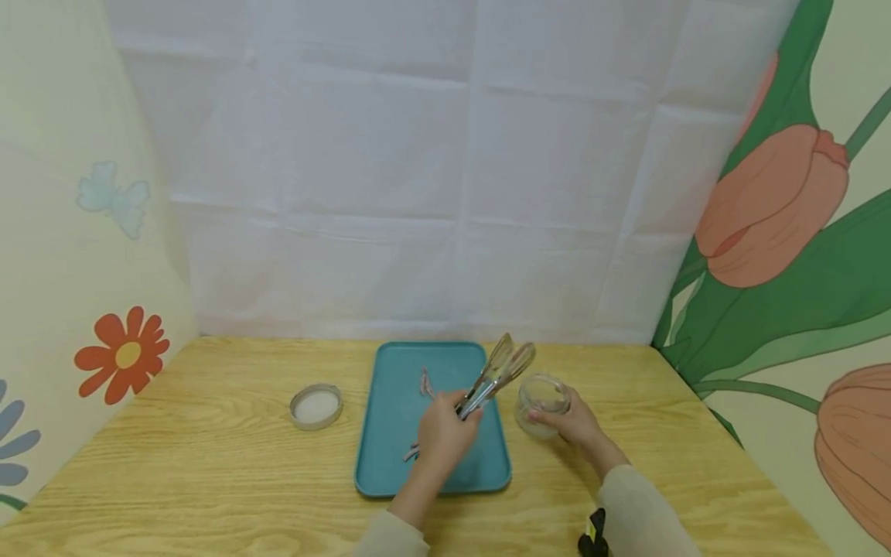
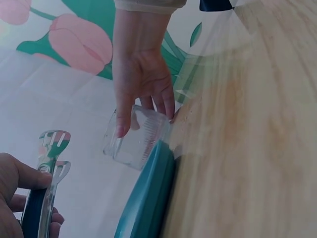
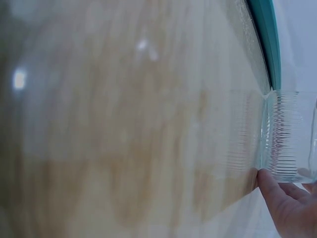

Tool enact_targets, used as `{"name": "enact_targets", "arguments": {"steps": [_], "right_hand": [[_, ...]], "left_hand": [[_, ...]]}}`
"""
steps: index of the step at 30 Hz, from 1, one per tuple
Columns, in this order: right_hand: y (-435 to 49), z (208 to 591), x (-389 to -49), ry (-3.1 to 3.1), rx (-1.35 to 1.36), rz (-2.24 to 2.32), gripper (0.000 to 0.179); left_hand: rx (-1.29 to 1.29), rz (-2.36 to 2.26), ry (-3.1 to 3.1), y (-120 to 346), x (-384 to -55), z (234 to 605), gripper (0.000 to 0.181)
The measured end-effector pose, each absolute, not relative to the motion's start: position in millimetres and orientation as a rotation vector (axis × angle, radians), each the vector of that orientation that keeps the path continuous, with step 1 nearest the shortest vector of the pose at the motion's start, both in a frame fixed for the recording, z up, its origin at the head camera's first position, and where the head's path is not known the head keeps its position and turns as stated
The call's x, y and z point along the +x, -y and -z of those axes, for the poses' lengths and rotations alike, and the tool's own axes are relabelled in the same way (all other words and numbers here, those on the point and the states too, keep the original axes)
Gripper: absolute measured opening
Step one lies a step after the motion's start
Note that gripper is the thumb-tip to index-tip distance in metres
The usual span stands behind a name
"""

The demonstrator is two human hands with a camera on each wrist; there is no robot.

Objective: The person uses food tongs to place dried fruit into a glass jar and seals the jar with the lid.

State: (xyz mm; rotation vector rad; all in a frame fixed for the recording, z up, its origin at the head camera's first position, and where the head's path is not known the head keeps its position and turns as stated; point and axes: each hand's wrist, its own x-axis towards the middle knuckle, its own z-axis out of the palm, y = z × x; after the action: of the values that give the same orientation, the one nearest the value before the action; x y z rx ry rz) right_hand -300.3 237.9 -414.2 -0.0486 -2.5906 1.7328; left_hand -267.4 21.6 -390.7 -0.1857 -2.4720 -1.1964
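Observation:
My left hand [image 1: 445, 433] grips a pair of metal tongs [image 1: 497, 375] above the right half of a blue-green tray [image 1: 390, 418]. The slotted heads of the tongs point up and to the right, toward the jar. On the tray lie a few small pinkish strips [image 1: 425, 382], some partly covered by the left hand. Just right of the tray stands a clear glass jar [image 1: 541, 402] with its mouth uncovered. My right hand [image 1: 576, 424] holds that jar from the right side, thumb on the near wall. Fine ridges show on the jar [image 3: 282, 134] in the right wrist view.
A round lid [image 1: 316, 406] lies on the wooden table [image 1: 223, 456] left of the tray. A black object with a yellow mark [image 1: 594, 534] is beside the right sleeve. Behind the table hangs a white cloth [image 1: 390, 193], with painted flower panels at both sides.

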Motion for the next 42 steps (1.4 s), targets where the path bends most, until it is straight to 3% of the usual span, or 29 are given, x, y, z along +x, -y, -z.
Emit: {"name": "enact_targets", "arguments": {"steps": [15, 24, 42], "right_hand": [[-238.4, 413.4, -300.1, 2.616, -0.062, -1.708, 0.081], [-237.8, 414.0, -300.6, 2.632, -0.06, -1.707, 0.084], [-239.1, 410.9, -298.1, 2.634, -0.047, -1.684, 0.087]], "left_hand": [[-0.196, 1.096, 2.483, 15.2, -264.3, 375.8, 0.028], [-0.184, 1.136, 2.538, 37.6, -259.3, 371.2, 0.038], [-0.174, 1.024, 2.556, 78.7, -254.3, 366.5, 0.037]]}}
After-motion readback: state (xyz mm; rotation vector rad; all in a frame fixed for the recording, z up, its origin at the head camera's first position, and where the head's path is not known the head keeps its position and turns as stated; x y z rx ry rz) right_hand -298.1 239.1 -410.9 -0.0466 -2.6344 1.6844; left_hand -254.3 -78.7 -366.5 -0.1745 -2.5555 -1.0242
